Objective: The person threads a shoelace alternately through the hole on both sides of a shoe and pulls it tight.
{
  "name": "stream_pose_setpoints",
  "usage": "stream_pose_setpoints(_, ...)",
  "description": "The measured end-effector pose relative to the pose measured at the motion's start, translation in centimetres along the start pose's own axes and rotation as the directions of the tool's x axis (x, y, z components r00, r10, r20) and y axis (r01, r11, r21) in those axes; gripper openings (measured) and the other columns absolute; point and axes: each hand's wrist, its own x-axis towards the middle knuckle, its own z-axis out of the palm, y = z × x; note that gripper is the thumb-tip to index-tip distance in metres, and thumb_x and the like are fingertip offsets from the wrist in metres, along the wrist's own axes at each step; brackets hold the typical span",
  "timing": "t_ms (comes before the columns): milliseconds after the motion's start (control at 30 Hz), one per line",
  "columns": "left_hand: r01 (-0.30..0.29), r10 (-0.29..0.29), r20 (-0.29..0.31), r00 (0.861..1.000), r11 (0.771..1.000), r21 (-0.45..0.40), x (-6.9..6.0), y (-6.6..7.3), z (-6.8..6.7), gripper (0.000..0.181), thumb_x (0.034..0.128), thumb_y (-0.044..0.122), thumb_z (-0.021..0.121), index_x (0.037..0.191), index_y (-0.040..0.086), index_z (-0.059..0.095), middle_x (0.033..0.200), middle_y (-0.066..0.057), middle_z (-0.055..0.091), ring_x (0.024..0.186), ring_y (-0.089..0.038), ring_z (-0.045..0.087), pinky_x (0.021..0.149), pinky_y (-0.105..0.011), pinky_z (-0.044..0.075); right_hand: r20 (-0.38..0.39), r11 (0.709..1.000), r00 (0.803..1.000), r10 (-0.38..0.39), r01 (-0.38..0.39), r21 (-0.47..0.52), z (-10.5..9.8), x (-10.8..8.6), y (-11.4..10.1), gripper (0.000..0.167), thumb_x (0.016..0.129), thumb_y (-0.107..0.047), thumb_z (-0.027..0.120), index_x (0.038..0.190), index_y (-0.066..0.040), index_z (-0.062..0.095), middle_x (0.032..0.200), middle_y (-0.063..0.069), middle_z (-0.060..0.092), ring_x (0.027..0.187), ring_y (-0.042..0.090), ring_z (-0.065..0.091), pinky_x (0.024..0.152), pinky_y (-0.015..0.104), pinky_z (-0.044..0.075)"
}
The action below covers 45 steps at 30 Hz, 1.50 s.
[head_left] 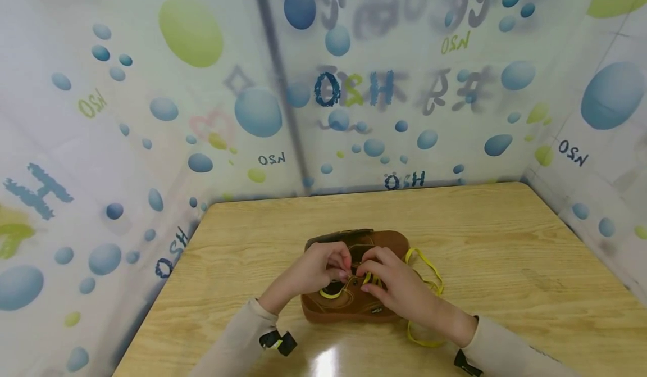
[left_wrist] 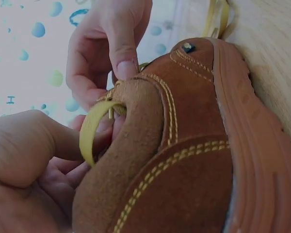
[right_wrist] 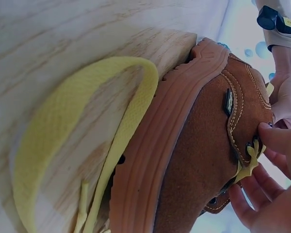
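A brown suede shoe [head_left: 328, 310] with yellow stitching and a thick rubber sole stands on the table between both hands. My left hand [head_left: 319, 266] is at the shoe's opening, thumb and fingers pinched together at the yellow shoelace [left_wrist: 88, 133]. A thin lace end [left_wrist: 111, 113] shows just above those fingertips; part of the grip is hidden behind the collar. With thumb and fingers about the eyelet flap, my right hand [head_left: 401, 287] holds the shoe near the crossed laces [right_wrist: 250, 164]. Its thumb [right_wrist: 267, 130] lies on the flap's edge.
A long loop of yellow lace [right_wrist: 53, 126] trails onto the wooden table [head_left: 242, 236] beside the sole. Another brown part with a dark edge [head_left: 343, 234] lies behind the hands. Printed curtain-like walls [head_left: 212, 118] stand around the table's back and sides.
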Motion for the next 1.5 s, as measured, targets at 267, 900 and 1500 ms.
stream_pose_setpoints(267,-0.042,0.036,0.063,0.997,0.995,0.093,-0.5,0.9,0.4,0.02,0.0943,-0.004,0.06,0.104,0.013,0.063,0.103,-0.004,0.073,0.088,-0.002,0.067,0.075,-0.016,0.052,-0.004,1.0,1.0,0.019,-0.019,0.007,0.1,0.0,-0.2,0.026,0.08,-0.018,0.082,0.102,-0.02,0.067,0.115,-0.002,0.059,0.101,0.009,0.053,0.078,0.024,0.051)
stream_pose_setpoints(900,-0.265,0.195,-0.254,0.947,0.924,-0.276,-0.9,2.9,0.2,0.014,0.1017,0.011,0.053,0.101,-0.002,0.059,0.089,-0.018,0.069,0.077,-0.016,0.069,0.073,-0.032,0.06,-0.009,0.996,0.997,0.072,-0.073,-0.054,0.3,-0.2,-0.4,0.02,0.081,-0.022,0.081,0.096,-0.023,0.067,0.113,-0.002,0.058,0.099,0.009,0.051,0.075,0.025,0.05)
stream_pose_setpoints(1500,0.15,-0.131,-0.078,0.988,0.747,0.648,-0.9,2.3,0.1,0.004,0.089,0.019,0.074,0.086,0.019,0.077,0.087,0.005,0.074,0.075,-0.009,0.067,0.064,-0.024,0.053,-0.008,0.995,0.998,0.057,-0.057,-0.079,0.3,-0.3,-0.3,0.017,0.084,-0.023,0.079,0.097,-0.023,0.067,0.111,-0.003,0.059,0.096,0.009,0.051,0.075,0.026,0.05)
